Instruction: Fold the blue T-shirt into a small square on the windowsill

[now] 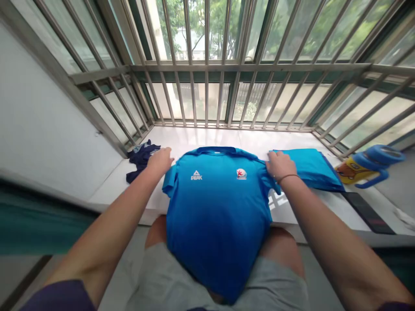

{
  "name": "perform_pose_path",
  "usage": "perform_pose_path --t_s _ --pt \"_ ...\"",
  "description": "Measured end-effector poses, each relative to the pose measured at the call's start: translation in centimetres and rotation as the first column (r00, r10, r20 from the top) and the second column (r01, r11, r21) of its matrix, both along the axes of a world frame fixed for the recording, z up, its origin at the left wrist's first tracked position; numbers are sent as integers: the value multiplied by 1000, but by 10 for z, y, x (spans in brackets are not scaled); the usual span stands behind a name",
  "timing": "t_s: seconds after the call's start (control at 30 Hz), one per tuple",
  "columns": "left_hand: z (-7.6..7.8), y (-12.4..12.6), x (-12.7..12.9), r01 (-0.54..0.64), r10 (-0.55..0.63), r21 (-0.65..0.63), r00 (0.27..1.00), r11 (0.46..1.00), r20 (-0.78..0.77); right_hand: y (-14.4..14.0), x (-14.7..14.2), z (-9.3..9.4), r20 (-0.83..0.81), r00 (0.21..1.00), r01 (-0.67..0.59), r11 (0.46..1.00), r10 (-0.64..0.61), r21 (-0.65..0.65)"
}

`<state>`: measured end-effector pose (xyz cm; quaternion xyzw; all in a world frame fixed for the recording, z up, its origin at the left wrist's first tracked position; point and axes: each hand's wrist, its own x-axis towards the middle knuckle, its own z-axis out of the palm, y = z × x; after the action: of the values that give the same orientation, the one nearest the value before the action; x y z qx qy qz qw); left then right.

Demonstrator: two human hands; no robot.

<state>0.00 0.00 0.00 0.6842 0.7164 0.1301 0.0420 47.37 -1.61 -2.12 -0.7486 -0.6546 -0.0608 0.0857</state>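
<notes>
A bright blue sports shirt (217, 207) lies front-up on the white window sill (207, 140), its lower half hanging over the sill's edge onto my lap. My left hand (160, 161) rests on the shirt's left shoulder and sleeve, fingers closed on the fabric. My right hand (280, 166) presses on the right shoulder and sleeve, with a thin band on the wrist. Whether either hand pinches the cloth or only holds it flat is unclear.
A folded blue garment (309, 168) lies just right of my right hand. Beyond it stand a yellow bottle with a blue lid and handle (368, 164) and a dark flat phone (368, 212). A dark navy cloth (140, 159) sits at the left. Metal window bars (207, 67) fence the sill.
</notes>
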Motion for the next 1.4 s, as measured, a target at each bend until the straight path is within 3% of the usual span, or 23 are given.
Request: perform_pose_path --t_s 0.07,0.17,0.27,0.33,0.5,0.67,0.77,0.83,0.9,0.97,1.03,1.1,1.17,1.2,1.27,1.33,1.4 --pt "-40 6 30 156 -156 31 988 987 -13 0 -24 -34 16 999 -50 998 49 25" --pt "-100 -19 69 442 -438 -30 895 897 78 -29 -56 -90 -48 956 -289 957 290 36" --pt "-143 -49 85 445 -448 -129 894 886 11 -58 -73 -133 -80 942 -330 942 325 -68" --pt "-158 -59 79 376 -386 -148 921 915 -43 -69 -74 -147 -94 950 -309 944 299 -117" --pt "-160 -52 31 160 -176 -141 978 977 -108 -74 -67 -151 -112 948 -312 937 297 -157" --pt "-139 -35 -32 -135 105 -156 977 978 -185 -75 -71 -146 -103 956 -287 943 273 -168" --pt "-123 -25 -43 -257 223 -128 946 958 -236 -76 -72 -145 -103 956 -288 945 274 -158" --pt "-117 -20 -22 -169 152 -61 966 984 -211 -76 -73 -146 -101 956 -289 945 276 -153" --pt "-118 -15 22 50 -49 2 988 999 -145 -76 -76 -148 -101 958 -282 948 269 -148" --pt "-125 -10 81 287 -287 6 956 958 -55 -76 -84 -151 -109 961 -270 952 256 -144" --pt "-136 -5 140 470 -470 -1 883 883 17 -77 -93 -152 -128 963 -252 957 235 -143" --pt "-147 1 185 545 -543 -47 838 837 46 -78 -96 -151 -157 959 -256 957 234 -135" --pt "-157 6 211 538 -536 -89 843 838 47 -80 -85 -146 -183 956 -249 964 229 -92" --pt "-161 8 218 525 -524 -100 851 845 44 -81 -74 -142 -192 963 -204 977 190 -60" --pt "-166 12 220 519 -517 -102 855 849 47 -84 -42 -133 -220 974 47 999 -47 -7" --pt "-169 14 217 532 -529 -103 847 840 61 -85 -6 -126 -255 889 390 921 -380 -13" --pt "-170 15 214 537 -532 -100 844 838 69 -85 25 -124 -265 815 523 851 -515 -44"
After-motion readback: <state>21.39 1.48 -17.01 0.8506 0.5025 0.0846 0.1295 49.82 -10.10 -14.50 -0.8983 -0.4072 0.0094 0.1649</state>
